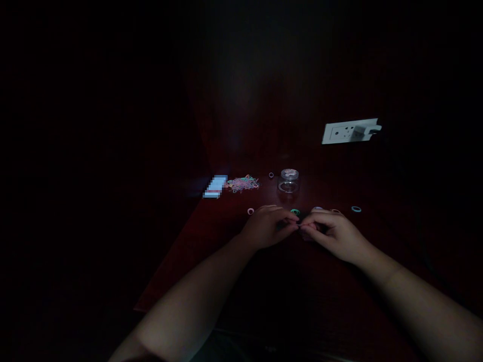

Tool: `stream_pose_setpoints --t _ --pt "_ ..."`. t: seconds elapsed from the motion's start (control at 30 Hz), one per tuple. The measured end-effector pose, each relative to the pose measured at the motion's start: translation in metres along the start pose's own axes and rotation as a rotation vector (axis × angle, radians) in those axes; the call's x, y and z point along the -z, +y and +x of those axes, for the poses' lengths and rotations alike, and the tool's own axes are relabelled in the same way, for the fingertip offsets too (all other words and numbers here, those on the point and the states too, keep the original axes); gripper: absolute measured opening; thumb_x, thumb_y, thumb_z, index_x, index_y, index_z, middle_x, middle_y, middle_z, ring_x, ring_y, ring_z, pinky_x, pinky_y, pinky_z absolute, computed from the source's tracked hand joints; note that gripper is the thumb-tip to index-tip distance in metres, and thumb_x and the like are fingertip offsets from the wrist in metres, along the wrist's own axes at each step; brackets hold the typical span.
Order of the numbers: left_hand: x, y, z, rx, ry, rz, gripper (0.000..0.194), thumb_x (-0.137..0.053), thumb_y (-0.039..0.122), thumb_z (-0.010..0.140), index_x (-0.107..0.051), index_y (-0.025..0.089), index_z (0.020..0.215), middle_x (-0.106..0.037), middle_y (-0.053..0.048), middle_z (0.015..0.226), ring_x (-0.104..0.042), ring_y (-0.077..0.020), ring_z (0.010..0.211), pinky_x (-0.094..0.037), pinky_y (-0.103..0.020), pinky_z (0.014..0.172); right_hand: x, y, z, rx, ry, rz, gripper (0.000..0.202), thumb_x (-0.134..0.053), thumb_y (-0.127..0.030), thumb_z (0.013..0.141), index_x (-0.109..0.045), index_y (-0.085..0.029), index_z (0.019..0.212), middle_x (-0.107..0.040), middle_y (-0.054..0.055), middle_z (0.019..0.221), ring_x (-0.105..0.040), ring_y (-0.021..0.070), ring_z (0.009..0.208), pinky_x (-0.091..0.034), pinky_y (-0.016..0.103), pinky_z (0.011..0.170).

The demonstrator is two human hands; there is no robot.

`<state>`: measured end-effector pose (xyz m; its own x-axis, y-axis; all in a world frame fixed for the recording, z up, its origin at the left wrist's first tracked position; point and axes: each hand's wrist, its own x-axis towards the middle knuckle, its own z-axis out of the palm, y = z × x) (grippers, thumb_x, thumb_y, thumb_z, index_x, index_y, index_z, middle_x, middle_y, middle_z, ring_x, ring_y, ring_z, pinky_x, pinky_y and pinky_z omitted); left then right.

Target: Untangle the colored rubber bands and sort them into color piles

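Observation:
Over the dark red table (181, 261), my left hand (268, 227) and my right hand (334, 232) meet fingertip to fingertip. Both are closed in a pinch; a tiny pinkish thing shows between them, too small and dim to make out. Just beyond the fingertips lies a green ring (295, 212). A pale pink ring (250, 211) rests by my left hand's knuckles. Behind my right hand a purple ring (319, 207) and an orange ring (335, 210) are partly hidden. Farther right is a light blue ring (356, 209).
A clear lidded jar (289, 182) stands beyond my hands, with a small ring (270, 175) to its left. A heap of colourful loops (243, 184) lies beside a bright, pixelated screen (215, 186). On the wall is a socket panel (341, 131) with a plug (362, 131).

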<state>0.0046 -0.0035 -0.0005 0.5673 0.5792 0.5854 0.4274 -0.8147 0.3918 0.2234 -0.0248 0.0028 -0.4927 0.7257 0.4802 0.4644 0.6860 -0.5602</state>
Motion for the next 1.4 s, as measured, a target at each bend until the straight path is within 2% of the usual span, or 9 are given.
stream_pose_setpoints --t 0.17,0.43,0.6,0.7,0.8,0.97,1.4 --pt "0.0007 0.0005 0.0001 -0.032 -0.001 0.013 0.01 -0.064 0.028 0.088 -0.068 0.022 0.094 -0.073 0.0 0.087 -0.066 -0.0137 0.08 -0.051 -0.03 0.08 -0.0001 -0.0008 0.0006 -0.022 -0.015 0.007 0.019 -0.057 -0.027 0.093 -0.067 -0.019 0.079 -0.054 0.0 0.067 -0.051 0.014 0.063 -0.04 0.028 0.062" --pt "0.0052 0.0018 0.0009 0.031 -0.04 0.033 0.009 -0.062 0.029 0.09 -0.068 0.022 0.09 -0.072 0.0 0.085 -0.063 -0.0145 0.08 -0.05 -0.031 0.08 0.001 -0.0009 -0.0004 -0.037 -0.016 0.01 0.02 -0.056 -0.028 0.093 -0.065 -0.019 0.078 -0.057 0.0 0.066 -0.051 0.0146 0.062 -0.042 0.029 0.062" --pt "0.0062 0.0032 0.0007 0.068 -0.063 0.028 0.01 -0.062 0.029 0.09 -0.068 0.021 0.088 -0.072 0.0 0.085 -0.063 -0.0153 0.081 -0.049 -0.031 0.078 -0.0028 0.0026 -0.0014 -0.048 0.022 0.012 0.009 -0.062 -0.027 0.088 -0.065 -0.019 0.089 -0.057 -0.001 0.067 -0.053 0.0143 0.062 -0.043 0.027 0.059" --pt "0.0059 0.0038 0.0005 0.076 -0.061 0.025 0.01 -0.063 0.028 0.089 -0.069 0.021 0.088 -0.073 0.0 0.085 -0.063 -0.015 0.081 -0.049 -0.03 0.079 -0.0048 0.0037 -0.0017 -0.036 0.036 0.002 0.012 -0.065 -0.026 0.085 -0.064 -0.019 0.096 -0.057 -0.001 0.069 -0.054 0.0138 0.062 -0.043 0.026 0.059" --pt "0.0055 0.0043 0.0008 0.063 -0.076 0.015 0.011 -0.063 0.03 0.089 -0.07 0.021 0.088 -0.073 0.0 0.085 -0.064 -0.0152 0.081 -0.049 -0.03 0.079 -0.0047 0.0027 -0.0014 -0.013 0.022 -0.011 0.008 -0.062 -0.026 0.088 -0.065 -0.02 0.09 -0.056 -0.001 0.069 -0.053 0.0137 0.063 -0.043 0.026 0.06" --pt "0.0049 0.0043 0.0013 0.057 -0.09 0.013 0.013 -0.063 0.032 0.09 -0.07 0.021 0.088 -0.073 -0.001 0.085 -0.064 -0.0153 0.081 -0.05 -0.03 0.079 -0.0023 -0.0001 -0.0002 -0.005 0.009 -0.012 0.015 -0.058 -0.028 0.091 -0.066 -0.019 0.082 -0.056 0.0 0.067 -0.051 0.0137 0.062 -0.042 0.027 0.06" --pt "0.0058 0.0034 0.0012 0.069 -0.098 0.002 0.012 -0.063 0.031 0.09 -0.07 0.021 0.089 -0.073 -0.001 0.087 -0.065 -0.0153 0.083 -0.05 -0.031 0.081 -0.0005 -0.0005 -0.0003 -0.015 0.021 -0.017 0.015 -0.058 -0.028 0.091 -0.067 -0.02 0.082 -0.059 0.0 0.066 -0.051 0.0145 0.061 -0.043 0.028 0.06"
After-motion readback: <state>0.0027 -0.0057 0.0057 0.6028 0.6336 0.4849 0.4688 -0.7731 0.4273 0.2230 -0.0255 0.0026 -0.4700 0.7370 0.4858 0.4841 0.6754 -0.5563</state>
